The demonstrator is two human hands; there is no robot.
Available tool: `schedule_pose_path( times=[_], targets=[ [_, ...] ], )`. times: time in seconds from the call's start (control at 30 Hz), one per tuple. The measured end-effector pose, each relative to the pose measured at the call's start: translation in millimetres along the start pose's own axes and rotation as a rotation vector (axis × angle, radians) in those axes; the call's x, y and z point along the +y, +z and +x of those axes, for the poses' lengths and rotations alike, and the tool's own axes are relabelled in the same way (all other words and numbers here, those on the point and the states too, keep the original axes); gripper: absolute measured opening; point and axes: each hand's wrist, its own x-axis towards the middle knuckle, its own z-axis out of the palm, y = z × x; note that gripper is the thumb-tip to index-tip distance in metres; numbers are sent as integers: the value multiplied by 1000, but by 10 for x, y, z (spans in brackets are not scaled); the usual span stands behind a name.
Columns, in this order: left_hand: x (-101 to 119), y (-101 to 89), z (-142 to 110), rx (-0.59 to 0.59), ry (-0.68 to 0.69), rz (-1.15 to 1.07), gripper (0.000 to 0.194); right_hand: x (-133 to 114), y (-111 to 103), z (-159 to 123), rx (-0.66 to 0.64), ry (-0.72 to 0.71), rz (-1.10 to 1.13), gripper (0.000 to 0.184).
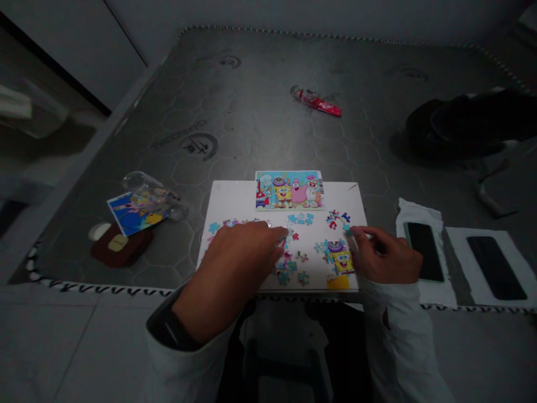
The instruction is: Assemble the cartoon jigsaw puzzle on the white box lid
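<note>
Left hand (pixel 235 268) is right over the loose puzzle pieces (pixel 291 266) on the white board (pixel 235 201), right hand (pixel 386 254) by its edge, fingers (pixel 363 235) curled, grip unclear. One sloppy wrist drag could scatter pieces.

Phone (pixel 424 252) beside the board (pixel 235 201) (narrow gap)

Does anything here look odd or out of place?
Mostly the setting: the white board with scattered jigsaw pieces sits on what looks like a bare grey mattress, not a table. Two smartphones laid side by side on white sheets also seem an unusual arrangement.
</note>
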Motion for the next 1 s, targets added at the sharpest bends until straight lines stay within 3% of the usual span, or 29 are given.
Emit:
schedule_pose_path(
  times=[0.3, 0.57, 1.0],
  targets=[
    [-9, 25, 10, -10, 100, -12, 31, 6, 102, -36, 32, 99, 22, 46],
    [256, 125, 126, 68, 272, 4, 16, -15, 101, -28, 16, 78, 7, 48],
    [335, 147, 227, 43, 230, 58, 15, -86, 74, -30, 5, 65, 45, 43]
  ],
)
